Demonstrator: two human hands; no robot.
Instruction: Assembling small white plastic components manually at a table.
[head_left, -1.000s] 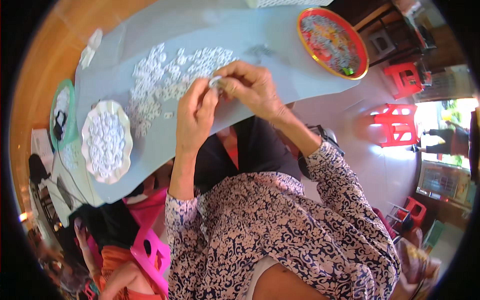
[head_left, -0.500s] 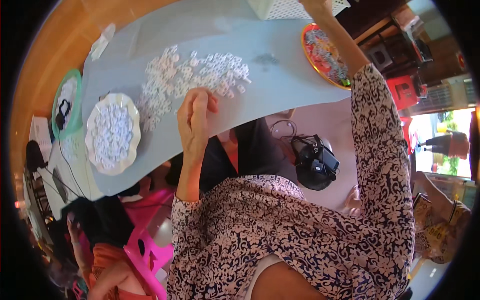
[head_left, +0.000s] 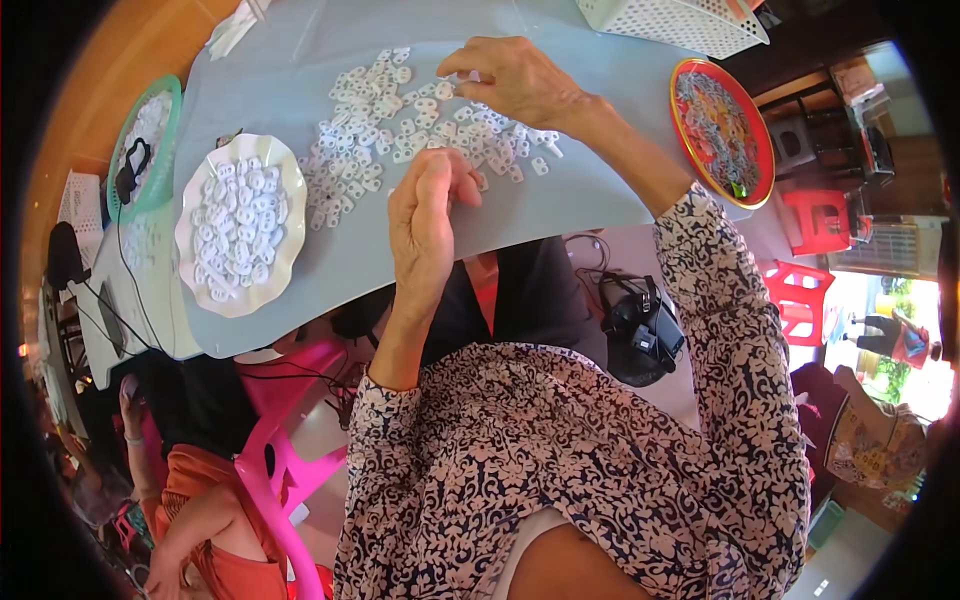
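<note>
Small white plastic pieces with holes [head_left: 350, 140] are spread in a loose heap on the blue-grey table [head_left: 560, 200]. My left hand [head_left: 430, 215] is closed at the near side of the heap, fingers curled in; whatever it holds is hidden. Over the far part of the heap reaches my right hand [head_left: 520, 85], its fingers bent and a gap showing between fingertips and thumb, close to a few white pieces. To the left, a wavy-rimmed white dish [head_left: 292, 215] is filled with similar white pieces.
A red tray with a yellow rim [head_left: 765, 165] holds grey and coloured bits at the right. A white perforated basket [head_left: 655, 28] stands at the far edge. Left are a green basket [head_left: 170, 125] and a cable [head_left: 135, 280]. A person in orange [head_left: 215, 500] sits nearby.
My right hand has come back from the white basket to the heap of white pieces. My left hand stays closed near the heap. The whole view has shifted slightly.
</note>
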